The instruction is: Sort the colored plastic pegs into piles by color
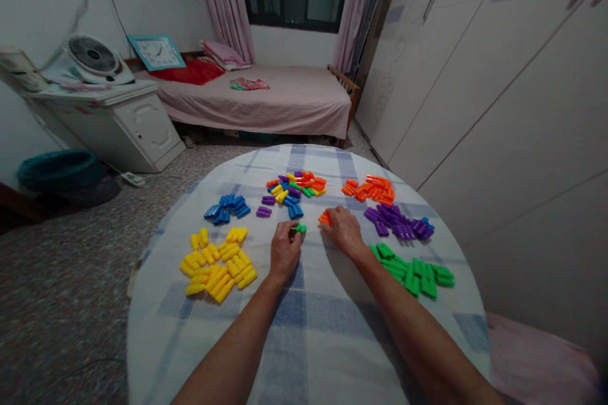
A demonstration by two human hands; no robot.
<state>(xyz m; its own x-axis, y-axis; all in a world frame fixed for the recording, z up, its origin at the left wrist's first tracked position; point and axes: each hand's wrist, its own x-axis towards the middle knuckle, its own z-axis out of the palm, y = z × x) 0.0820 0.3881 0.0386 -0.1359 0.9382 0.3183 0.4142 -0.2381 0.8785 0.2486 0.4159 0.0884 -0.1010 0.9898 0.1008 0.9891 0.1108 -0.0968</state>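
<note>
My left hand (pixel 286 250) is pinched around a small green plastic piece (pixel 299 228), which sticks out past the fingertips. To its right, my right hand (pixel 342 228) has its fingers closed at an orange plastic piece (pixel 325 218) low over the cloth; part of that piece is hidden. Just beyond both hands lies a mixed pile (pixel 297 188) of orange, yellow, blue, purple and green pieces. Sorted heaps surround it: blue (pixel 227 209) and yellow (pixel 221 266) on the left, orange (pixel 373 188), purple (pixel 399 221) and green (pixel 415 271) on the right.
A checked cloth covers the round table (pixel 304 354). Beyond it stands a bed (pixel 285 101) under a window. White cabinet doors (pixel 498 76) run along the right. On the left are a low cabinet (pixel 142 126) with a fan (pixel 92 57) and a bin (pixel 61 168).
</note>
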